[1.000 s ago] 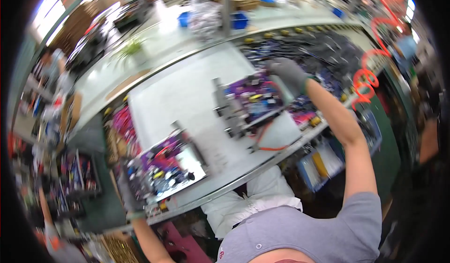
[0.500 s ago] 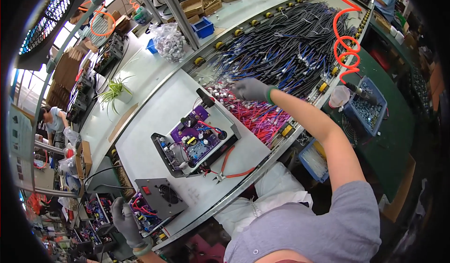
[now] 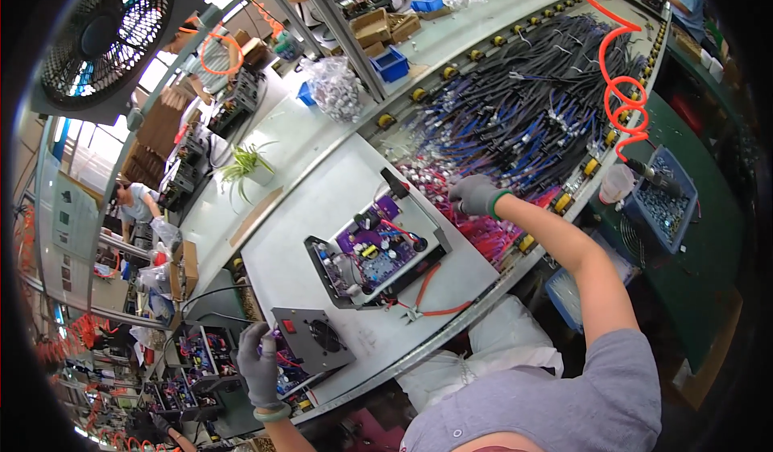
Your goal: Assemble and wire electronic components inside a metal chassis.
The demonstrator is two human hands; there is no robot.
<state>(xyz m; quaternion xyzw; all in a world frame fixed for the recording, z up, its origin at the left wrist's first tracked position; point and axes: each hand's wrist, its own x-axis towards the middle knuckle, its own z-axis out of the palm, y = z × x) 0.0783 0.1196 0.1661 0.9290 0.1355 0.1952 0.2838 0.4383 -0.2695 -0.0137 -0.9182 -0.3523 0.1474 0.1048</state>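
My right hand (image 3: 477, 196), in a grey glove with a green cuff, reaches over a heap of red and pink wires (image 3: 483, 230) with white connectors. Its fingers are bent together and the tips are partly hidden, so I cannot make out what they hold. My left hand (image 3: 259, 363), also gloved, is raised beside a grey fan panel (image 3: 310, 341) with a red switch, its fingers loosely curved and apart. Between my hands, an uncovered electronic unit (image 3: 374, 250) with a purple circuit board lies on the white work surface (image 3: 274, 246). Red-handled cutting pliers (image 3: 427, 300) lie beside it.
Black and blue cables (image 3: 531, 105) are heaped at the far right. A coiled orange air hose (image 3: 624, 97) hangs above a blue bin of screws (image 3: 664, 202). More open units (image 3: 201, 351) stand at the left. A potted plant (image 3: 245, 166) and a large fan (image 3: 105, 37) are farther back.
The view has shifted, so the scene sits farther right in the picture. My right hand has moved nearer, from the cable ends toward the red wires. My left hand has risen slightly.
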